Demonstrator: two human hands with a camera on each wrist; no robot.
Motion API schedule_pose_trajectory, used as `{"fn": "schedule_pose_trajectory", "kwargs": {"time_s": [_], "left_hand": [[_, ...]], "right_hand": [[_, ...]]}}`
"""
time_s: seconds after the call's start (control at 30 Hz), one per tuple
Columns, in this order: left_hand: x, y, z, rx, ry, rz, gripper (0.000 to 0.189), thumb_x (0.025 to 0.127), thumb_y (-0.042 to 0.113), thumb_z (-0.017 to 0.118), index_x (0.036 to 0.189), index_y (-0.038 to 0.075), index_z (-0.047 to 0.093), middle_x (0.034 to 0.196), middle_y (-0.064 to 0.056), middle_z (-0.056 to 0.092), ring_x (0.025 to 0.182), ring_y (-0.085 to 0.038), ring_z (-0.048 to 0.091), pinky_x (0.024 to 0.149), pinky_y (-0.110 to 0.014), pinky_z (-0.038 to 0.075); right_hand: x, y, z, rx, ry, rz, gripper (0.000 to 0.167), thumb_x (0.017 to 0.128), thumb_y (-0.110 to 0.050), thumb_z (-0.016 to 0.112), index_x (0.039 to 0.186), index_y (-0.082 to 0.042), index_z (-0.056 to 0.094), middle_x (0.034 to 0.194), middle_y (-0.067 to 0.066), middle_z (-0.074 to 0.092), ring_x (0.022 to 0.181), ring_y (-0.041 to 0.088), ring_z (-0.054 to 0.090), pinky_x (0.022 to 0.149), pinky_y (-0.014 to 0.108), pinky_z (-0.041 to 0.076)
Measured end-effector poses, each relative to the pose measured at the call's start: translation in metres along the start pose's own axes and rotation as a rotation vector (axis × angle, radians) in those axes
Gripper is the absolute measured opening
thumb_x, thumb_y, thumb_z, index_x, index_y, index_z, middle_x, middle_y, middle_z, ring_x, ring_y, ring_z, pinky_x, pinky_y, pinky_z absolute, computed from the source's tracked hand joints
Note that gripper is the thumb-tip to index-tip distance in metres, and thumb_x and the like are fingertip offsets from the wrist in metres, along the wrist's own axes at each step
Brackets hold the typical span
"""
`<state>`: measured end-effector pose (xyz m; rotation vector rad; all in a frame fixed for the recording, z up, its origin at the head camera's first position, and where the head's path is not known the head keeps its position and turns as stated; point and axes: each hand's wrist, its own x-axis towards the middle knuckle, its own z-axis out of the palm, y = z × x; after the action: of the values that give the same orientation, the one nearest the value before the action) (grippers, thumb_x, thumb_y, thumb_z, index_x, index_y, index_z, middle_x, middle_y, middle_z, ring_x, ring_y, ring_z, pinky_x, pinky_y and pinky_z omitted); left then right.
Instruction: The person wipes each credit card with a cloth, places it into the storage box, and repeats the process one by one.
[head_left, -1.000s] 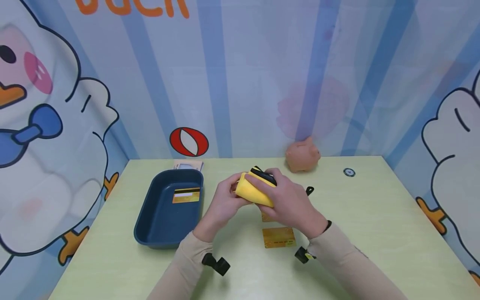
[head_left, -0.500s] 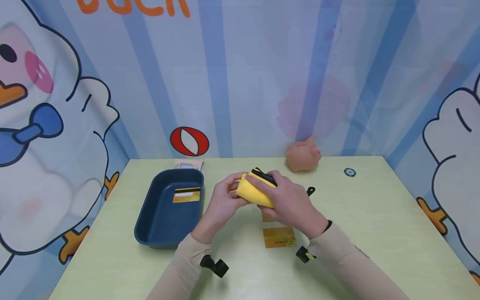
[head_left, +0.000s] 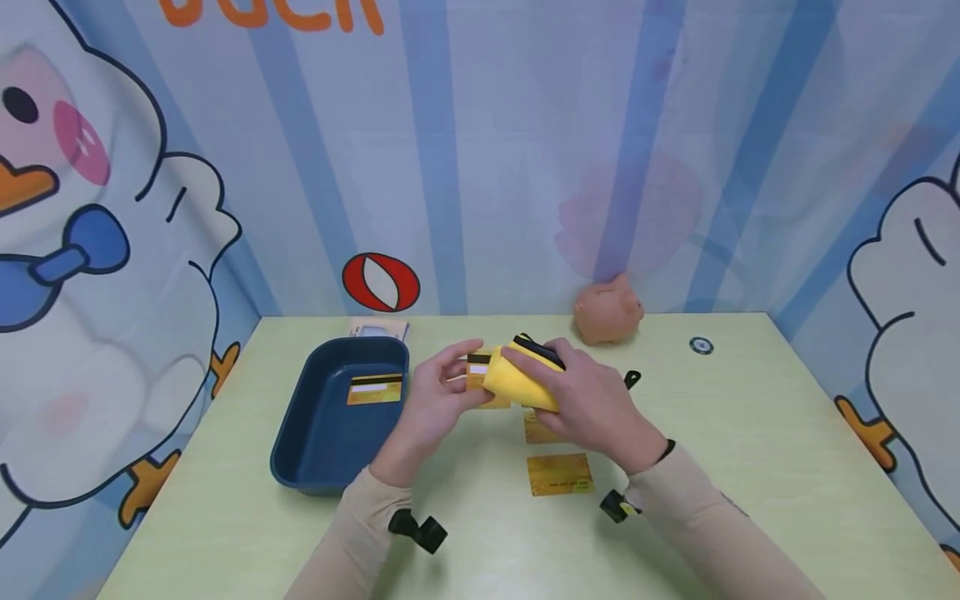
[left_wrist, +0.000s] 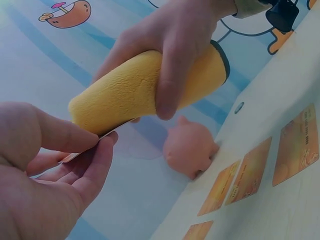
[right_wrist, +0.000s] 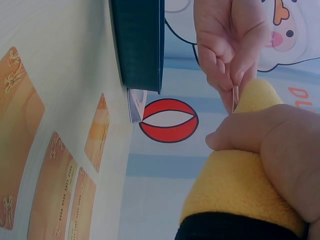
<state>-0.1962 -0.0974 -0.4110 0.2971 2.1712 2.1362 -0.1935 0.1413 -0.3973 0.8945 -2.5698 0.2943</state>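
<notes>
In the head view my right hand point(head_left: 600, 408) grips a soft, fuzzy yellow pouch point(head_left: 517, 382) with a black band along its top edge. My left hand point(head_left: 435, 390) pinches a gold card point(head_left: 477, 368) with a black stripe at the pouch's left end. Part of that card is hidden by the pouch. The left wrist view shows the left thumb and fingers point(left_wrist: 100, 155) on the card's edge, close under the yellow fabric point(left_wrist: 120, 90). From the right wrist, the card point(right_wrist: 235, 97) appears edge-on between the left fingers and the pouch.
Several gold cards, such as the front card point(head_left: 559, 475), lie on the table below the hands. A blue bin point(head_left: 285, 450) at left holds another striped card point(head_left: 375, 389). Behind stand a pink piggy bank point(head_left: 609, 312), a round disc point(head_left: 701, 345) and a flat printed item point(head_left: 378, 327).
My left hand has moved left, and the gold card it pinches has come into view beside the pouch. The right hand and pouch have shifted slightly right.
</notes>
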Motion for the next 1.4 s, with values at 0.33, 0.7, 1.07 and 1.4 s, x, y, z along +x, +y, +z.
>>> {"fn": "schedule_pose_trajectory", "kwargs": {"time_s": [0.33,0.7,1.07,1.4], "left_hand": [[-0.002,0.005,-0.008,-0.022,0.011,-0.004,0.066,0.093,-0.008,0.073,0.151,0.015,0.056,0.134,-0.018,0.068,0.118,-0.034,0.072,0.092,-0.037,0.062],[-0.004,0.004,-0.014,-0.014,0.002,-0.007,0.067,0.094,-0.009,0.07,0.154,0.014,0.052,0.141,-0.024,0.063,0.12,-0.038,0.07,0.091,-0.037,0.062],[-0.007,0.006,-0.042,0.081,0.048,-0.03,0.068,0.094,-0.009,0.071,0.155,0.012,0.05,0.142,-0.022,0.063,0.121,-0.037,0.069,0.097,-0.039,0.06],[-0.012,0.011,-0.09,0.185,0.073,-0.052,0.065,0.097,-0.006,0.065,0.158,0.007,0.045,0.146,-0.022,0.061,0.12,-0.038,0.067,0.091,-0.039,0.062]], "right_hand": [[-0.004,0.011,0.0,-0.003,0.042,0.007,0.082,0.08,-0.021,0.085,0.154,-0.037,0.054,0.116,0.013,0.059,0.075,0.023,0.059,0.048,0.035,0.051],[-0.01,0.021,0.002,0.032,0.046,0.035,0.076,0.083,-0.026,0.085,0.152,-0.035,0.056,0.115,0.012,0.059,0.075,0.022,0.057,0.048,0.036,0.05],[-0.017,0.031,0.004,0.096,-0.026,0.129,0.069,0.091,-0.041,0.081,0.153,-0.033,0.054,0.11,0.01,0.056,0.067,0.018,0.052,0.047,0.032,0.043],[-0.024,0.038,0.003,0.162,-0.061,0.172,0.068,0.093,-0.041,0.078,0.155,-0.035,0.051,0.116,0.009,0.056,0.07,0.017,0.052,0.051,0.032,0.043]]}}
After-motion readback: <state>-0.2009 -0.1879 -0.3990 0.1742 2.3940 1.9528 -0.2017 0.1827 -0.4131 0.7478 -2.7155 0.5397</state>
